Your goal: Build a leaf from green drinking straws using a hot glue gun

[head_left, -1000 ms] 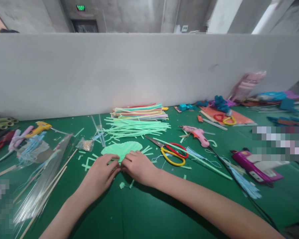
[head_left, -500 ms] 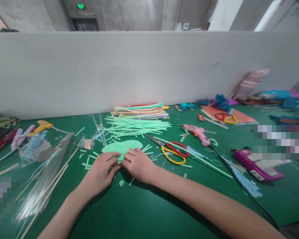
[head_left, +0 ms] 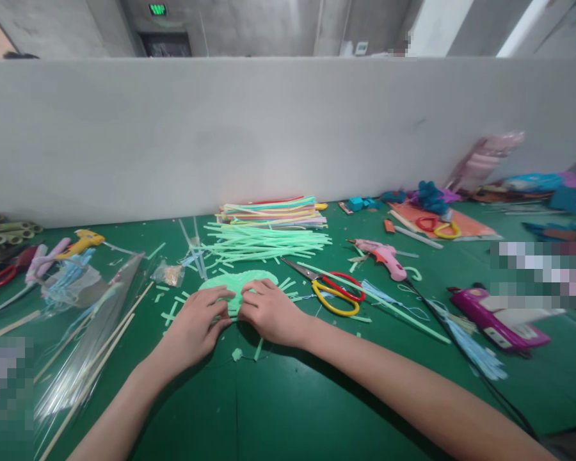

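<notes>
A flat, rounded mint-green piece (head_left: 237, 280) that looks made of fuzzy pipe cleaners lies at the middle of the table. Curled fingers of my left hand (head_left: 207, 319) pinch its near left edge. Beside it, my right hand (head_left: 271, 312) is closed on the near right edge, knuckles up. The fingertips of both hands almost meet, and what lies under them is partly hidden. Short cut green bits (head_left: 170, 314) are scattered around the piece. Scissors (head_left: 336, 294) with red and yellow handles lie to the right of my right hand.
Behind the piece are green pipe cleaners (head_left: 269, 242) and a multicoloured bundle (head_left: 273, 214). Pink (head_left: 384, 256) and purple (head_left: 496, 323) glue guns lie right, with a black cord. Thin sticks (head_left: 103, 358), clear film and a yellow glue gun (head_left: 84, 242) lie left. A white partition (head_left: 269, 134) stands behind.
Both hands stay at the near edge of the green piece, their fingers shifting only slightly. The whole view has moved a little.
</notes>
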`<state>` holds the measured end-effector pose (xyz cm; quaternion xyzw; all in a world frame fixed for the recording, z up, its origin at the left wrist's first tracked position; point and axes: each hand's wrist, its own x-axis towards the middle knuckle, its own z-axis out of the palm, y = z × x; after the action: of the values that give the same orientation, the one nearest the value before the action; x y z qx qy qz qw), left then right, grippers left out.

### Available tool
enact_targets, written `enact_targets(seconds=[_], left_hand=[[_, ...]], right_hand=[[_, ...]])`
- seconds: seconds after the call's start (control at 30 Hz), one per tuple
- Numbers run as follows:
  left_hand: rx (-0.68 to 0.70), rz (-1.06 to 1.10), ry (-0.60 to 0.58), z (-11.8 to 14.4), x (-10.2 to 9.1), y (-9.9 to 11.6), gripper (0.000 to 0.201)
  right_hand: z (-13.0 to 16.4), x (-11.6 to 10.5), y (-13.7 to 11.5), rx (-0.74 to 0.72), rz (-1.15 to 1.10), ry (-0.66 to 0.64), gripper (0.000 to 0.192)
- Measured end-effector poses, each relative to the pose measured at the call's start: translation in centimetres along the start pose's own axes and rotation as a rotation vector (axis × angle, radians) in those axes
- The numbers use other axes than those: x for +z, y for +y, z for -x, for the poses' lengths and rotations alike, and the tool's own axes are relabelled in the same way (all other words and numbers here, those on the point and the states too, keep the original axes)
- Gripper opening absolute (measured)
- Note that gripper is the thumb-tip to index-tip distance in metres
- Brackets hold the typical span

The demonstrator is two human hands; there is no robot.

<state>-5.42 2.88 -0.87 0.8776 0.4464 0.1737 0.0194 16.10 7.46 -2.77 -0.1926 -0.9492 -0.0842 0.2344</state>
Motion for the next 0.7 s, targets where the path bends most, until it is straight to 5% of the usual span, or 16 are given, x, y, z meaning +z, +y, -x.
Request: enact_targets(seconds=[0.43,0.53,0.63,0.7], left_hand=[[-0.006,0.012,0.034,0.7,-0.5,-0.8,0.014],[-0.039,0.054,0.093,0.8,-0.6,-0.7,0.011],[-0.041,0.089,0.122,0.6,-0.6,-0.4,0.011],[-0.045,0.094,0.144,0.5,-0.6,-0.2,0.012]], right_hand=[[0.6,-0.9,0.5,0.013,-0.136,0.069,0.017],[0.1,-2.5,2.8,0.092,-0.129,0.035,0.025],[-0.6,-3.5,6.2,0.394,0.020,-0.034,0.030],[-1.2,-3.2,8.1,0.423,0.034,-0.091,0.024]])
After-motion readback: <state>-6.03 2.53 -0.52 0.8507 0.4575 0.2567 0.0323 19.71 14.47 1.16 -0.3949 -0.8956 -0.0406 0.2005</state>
